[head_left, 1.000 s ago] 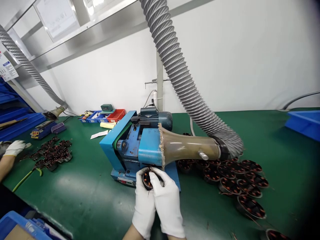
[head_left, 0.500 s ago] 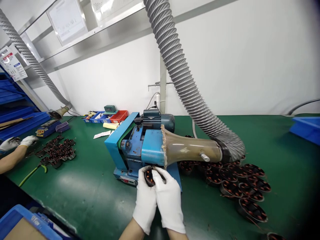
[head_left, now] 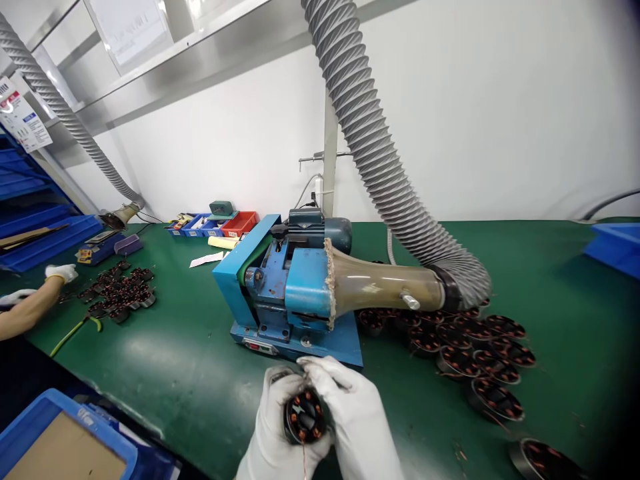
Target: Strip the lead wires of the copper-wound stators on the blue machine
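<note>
Your left hand (head_left: 273, 427) and right hand (head_left: 357, 417), both in white gloves, are curled together around one small round stator (head_left: 303, 417), its copper windings facing up at you. The fingers of each hand wrap its rim from either side, clasped rather than flat, and a thin wire hangs down from it between your palms. You hold it near the bottom edge of the view, above the green table (head_left: 175, 373) and just in front of the blue machine (head_left: 287, 293).

The machine sits mid-table, with a brownish funnel (head_left: 385, 287) on its right side joined to a grey ribbed hose (head_left: 380, 153) that climbs up past the white wall. To the right of the machine, a heap of similar stators (head_left: 470, 347) lies on the mat, with one more stator (head_left: 543, 460) alone at the near right corner. Far right there is a blue tray (head_left: 617, 247). On the far side, to the left of the machine, small blue and red bins (head_left: 220, 225) stand near a scrap of paper (head_left: 206, 260). At the left, another person's gloved hand (head_left: 61, 272) rests beside a second pile of dark parts (head_left: 120, 293), with a green-handled tool (head_left: 75, 330) near it. A blue crate (head_left: 65, 447) shows at the near left corner.

Your wrists come up from the bottom edge, palms turned inward toward each other, thumbs on top of the part.
</note>
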The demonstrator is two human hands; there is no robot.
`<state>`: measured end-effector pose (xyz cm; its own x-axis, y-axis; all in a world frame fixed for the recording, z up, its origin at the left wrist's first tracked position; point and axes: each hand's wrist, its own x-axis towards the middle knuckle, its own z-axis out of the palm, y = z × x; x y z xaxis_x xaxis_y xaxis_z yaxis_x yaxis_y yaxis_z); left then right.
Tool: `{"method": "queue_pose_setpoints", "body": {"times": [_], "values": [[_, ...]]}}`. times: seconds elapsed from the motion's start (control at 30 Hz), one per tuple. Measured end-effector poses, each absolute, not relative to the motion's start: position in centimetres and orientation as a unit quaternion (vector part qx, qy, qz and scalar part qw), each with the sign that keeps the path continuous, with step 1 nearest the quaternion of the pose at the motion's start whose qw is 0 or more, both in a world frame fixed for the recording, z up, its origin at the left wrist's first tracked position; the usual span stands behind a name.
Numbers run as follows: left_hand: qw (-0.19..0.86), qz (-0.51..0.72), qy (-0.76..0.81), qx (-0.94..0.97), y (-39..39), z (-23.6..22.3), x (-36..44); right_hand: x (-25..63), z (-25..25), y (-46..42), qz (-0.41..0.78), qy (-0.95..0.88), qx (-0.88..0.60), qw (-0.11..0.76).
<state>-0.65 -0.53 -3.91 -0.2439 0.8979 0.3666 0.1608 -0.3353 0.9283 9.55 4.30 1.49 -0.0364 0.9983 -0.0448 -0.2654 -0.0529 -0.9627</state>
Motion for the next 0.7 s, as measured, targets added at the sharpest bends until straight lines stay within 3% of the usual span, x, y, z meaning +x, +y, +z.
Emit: {"method": "queue_pose_setpoints", "body": {"times": [0.1, 0.2, 0.3, 0.43, 0.57, 0.63, 0.7], "values": [[0.334, 0.617, 0.483, 0.524, -1.6, -2.2, -0.7, 11.3, 2.7, 5.2, 0.622, -0.280, -0.387, 0.620], [0.500, 0.622, 0.445, 0.406, -2.1, -0.4, -1.3, 12.1, 2.6, 5.3, 0.603, -0.204, -0.373, 0.675], [0.689, 0.616, 0.300, 0.236, -1.9, 1.1, -2.6, 11.2, 1.5, 4.3, 0.581, -0.319, -0.445, 0.602], [0.800, 0.569, 0.140, 0.133, -1.8, 1.7, -4.5, 8.9, -0.5, 3.1, 0.558, -0.493, -0.469, 0.475], [0.785, 0.598, 0.129, 0.098, -2.1, 0.8, -5.5, 7.9, -1.5, 3.2, 0.537, -0.578, -0.470, 0.396], [0.721, 0.626, 0.255, 0.155, -2.3, -0.2, -6.2, 8.2, -1.8, 3.4, 0.532, -0.599, -0.479, 0.360], [0.581, 0.601, 0.475, 0.274, -2.3, -1.6, -7.8, 9.2, -2.2, 3.6, 0.516, -0.618, -0.491, 0.333]]}}
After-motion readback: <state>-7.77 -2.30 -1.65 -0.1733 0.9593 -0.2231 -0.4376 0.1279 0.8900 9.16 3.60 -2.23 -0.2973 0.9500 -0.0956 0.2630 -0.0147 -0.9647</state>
